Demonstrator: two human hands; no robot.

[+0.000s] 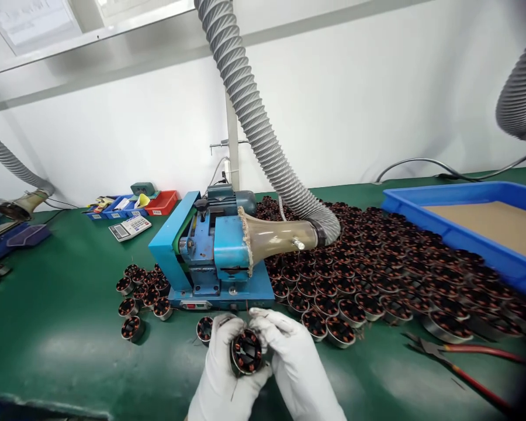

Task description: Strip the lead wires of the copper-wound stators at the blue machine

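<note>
Both my hands wear white gloves and meet low in the middle of the view. My left hand [221, 365] cups a round motor stator [246, 351] with copper windings, fingers wrapped round it. My right hand [289, 351] closes on the stator's right side, fingertips pinching at its top edge. Just beyond them stands a blue bench machine [210, 251] with a funnel-shaped nozzle [274, 237]. One loose stator [204, 328] lies on the green table beside my left hand.
A large heap of stators [377, 269] covers the table to the right. A small group of stators [142, 292] lies left of the machine. Red-handled pliers [460, 356] lie at right. A blue tray [464, 234], a grey extraction hose [254, 123], a calculator [129, 228] and small bins [131, 204] stand behind.
</note>
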